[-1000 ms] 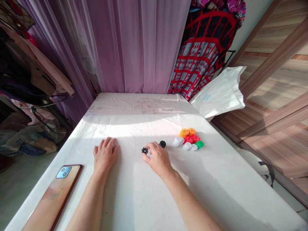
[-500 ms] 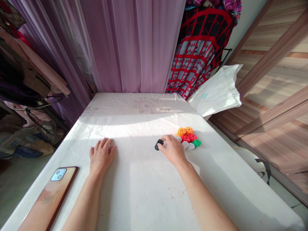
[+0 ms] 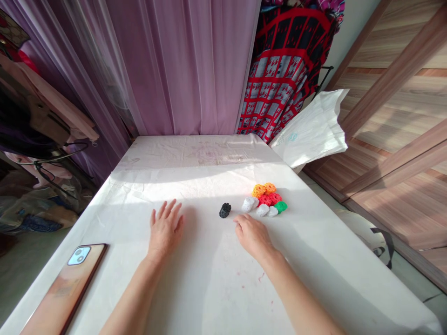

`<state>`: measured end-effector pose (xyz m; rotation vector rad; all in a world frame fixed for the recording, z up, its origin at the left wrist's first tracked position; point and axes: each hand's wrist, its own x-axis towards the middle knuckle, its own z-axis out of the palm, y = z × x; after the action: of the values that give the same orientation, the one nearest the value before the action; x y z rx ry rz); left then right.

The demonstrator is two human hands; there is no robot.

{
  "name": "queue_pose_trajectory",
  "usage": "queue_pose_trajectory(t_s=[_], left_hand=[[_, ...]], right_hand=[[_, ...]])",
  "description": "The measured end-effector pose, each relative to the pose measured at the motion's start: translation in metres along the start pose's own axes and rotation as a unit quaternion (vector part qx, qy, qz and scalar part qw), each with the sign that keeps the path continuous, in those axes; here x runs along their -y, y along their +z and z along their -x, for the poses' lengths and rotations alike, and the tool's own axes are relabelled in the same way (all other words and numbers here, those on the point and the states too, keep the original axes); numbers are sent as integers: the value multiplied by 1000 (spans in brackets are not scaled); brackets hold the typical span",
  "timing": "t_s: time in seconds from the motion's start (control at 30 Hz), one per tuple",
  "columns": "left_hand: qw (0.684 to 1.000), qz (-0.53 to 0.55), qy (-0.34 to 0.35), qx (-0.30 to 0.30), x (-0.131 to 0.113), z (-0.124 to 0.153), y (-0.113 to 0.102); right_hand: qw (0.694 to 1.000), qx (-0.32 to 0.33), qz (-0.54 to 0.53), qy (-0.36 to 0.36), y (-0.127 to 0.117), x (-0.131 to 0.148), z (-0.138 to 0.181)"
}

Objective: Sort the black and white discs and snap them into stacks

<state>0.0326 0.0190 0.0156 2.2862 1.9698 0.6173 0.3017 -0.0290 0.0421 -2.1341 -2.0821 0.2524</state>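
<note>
A short black stack of what look like crocheted discs (image 3: 225,210) stands on the white tabletop between my hands. My right hand (image 3: 254,235) is just right of it and apart from it, fingers curled together with nothing seen in them. To the left, my left hand (image 3: 165,230) is open, its fingers spread over the table. Beyond my right hand lie similar coloured pieces: orange ones (image 3: 259,190), red ones (image 3: 265,199), a green one (image 3: 280,207) and several white ones (image 3: 262,210).
A phone (image 3: 66,288) lies face down at the table's left edge. A white bag (image 3: 310,130) leans against the far right corner. Purple curtains (image 3: 181,65) hang behind the table (image 3: 209,288). Clothes on a rack (image 3: 45,107) are at left, wooden doors (image 3: 401,116) at right.
My right hand has let go of the black stack and drawn back slightly toward me. My left hand has moved to the right with its fingers spreading. The view has shifted a little.
</note>
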Motion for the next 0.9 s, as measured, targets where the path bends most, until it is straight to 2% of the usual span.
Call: queue_pose_trajectory(t_s=[0.13, 0.27, 0.67, 0.9], left_hand=[[993, 59, 59, 80, -52, 2, 20], [990, 76, 67, 99, -82, -2, 31], [989, 113, 14, 92, -89, -8, 33], [985, 144, 27, 87, -91, -17, 38]], right_hand=[[999, 20, 15, -38, 0, 3, -7], [997, 31, 13, -68, -3, 3, -14], [994, 62, 9, -89, -6, 6, -20], [994, 43, -31, -99, -1, -7, 2]])
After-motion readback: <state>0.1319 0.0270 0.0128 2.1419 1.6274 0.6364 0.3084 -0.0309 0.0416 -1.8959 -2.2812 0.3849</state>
